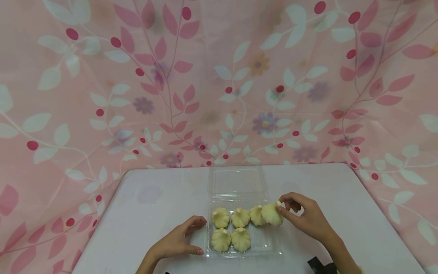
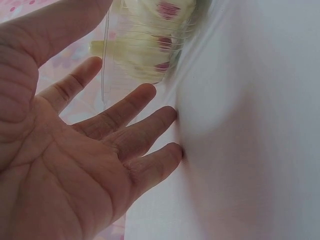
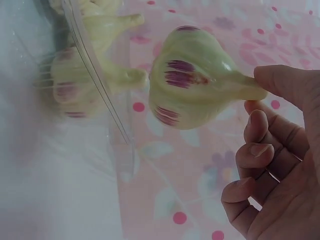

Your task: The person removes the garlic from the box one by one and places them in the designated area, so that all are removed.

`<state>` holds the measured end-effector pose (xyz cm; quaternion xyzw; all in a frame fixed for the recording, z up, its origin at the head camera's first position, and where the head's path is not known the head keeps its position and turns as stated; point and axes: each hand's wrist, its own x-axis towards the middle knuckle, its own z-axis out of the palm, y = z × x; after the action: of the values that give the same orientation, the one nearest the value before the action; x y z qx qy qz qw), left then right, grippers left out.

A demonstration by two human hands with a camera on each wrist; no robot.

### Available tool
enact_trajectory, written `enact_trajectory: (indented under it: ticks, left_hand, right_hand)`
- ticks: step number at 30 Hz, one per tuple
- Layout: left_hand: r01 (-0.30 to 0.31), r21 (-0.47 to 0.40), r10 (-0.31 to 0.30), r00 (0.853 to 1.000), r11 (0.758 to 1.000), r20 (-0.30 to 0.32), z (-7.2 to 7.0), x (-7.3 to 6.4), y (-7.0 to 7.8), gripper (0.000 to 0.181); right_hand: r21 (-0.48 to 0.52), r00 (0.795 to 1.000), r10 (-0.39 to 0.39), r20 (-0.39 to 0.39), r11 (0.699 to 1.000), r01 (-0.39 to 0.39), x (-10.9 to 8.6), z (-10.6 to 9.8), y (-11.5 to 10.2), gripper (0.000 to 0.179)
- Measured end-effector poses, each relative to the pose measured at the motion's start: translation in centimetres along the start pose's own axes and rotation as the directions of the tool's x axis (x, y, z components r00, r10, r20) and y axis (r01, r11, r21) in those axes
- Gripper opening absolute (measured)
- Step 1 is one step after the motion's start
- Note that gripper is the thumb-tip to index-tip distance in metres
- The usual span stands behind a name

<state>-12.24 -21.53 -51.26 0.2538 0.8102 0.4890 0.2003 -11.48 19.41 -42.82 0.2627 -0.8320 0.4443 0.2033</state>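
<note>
Floral cloth point(image 1: 205, 76) is hung behind the bench point(image 1: 164, 198). One garlic bulb point(image 1: 272, 215) is gripped at its stem point(image 3: 247, 89) (likely handiest) between right-hand fingers point(image 3: 272, 117), over the tray point(image 1: 265, 241)'s two o'clock; at nine, left-hand fingers point(image 2: 150, 127) are spread.

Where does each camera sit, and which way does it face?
Head: on the head, facing forward and down at the clear tray; left hand and right hand show.
Left wrist: on that wrist, facing the white table and tray; the left hand's palm shows.
Right wrist: on that wrist, facing the garlic bulb the right hand pinches; that hand shows.
Head and right wrist share that garlic bulb.
</note>
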Motion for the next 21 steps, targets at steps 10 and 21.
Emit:
enact_trajectory:
  ticks: [10,21]
  left_hand:
    - [0.003,0.003,-0.003,1.000,1.000,0.000,0.0,0.0,0.0,0.080]
    - [-0.004,0.006,0.003,1.000,1.000,0.005,0.0,0.0,0.1,0.082]
  right_hand:
    - [-0.078,0.996,0.037,-0.085,0.996,-0.044,-0.5,0.0,3.6,0.033]
    - [-0.073,0.981,0.109,-0.161,0.990,-0.122,-1.0,0.0,5.9,0.026]
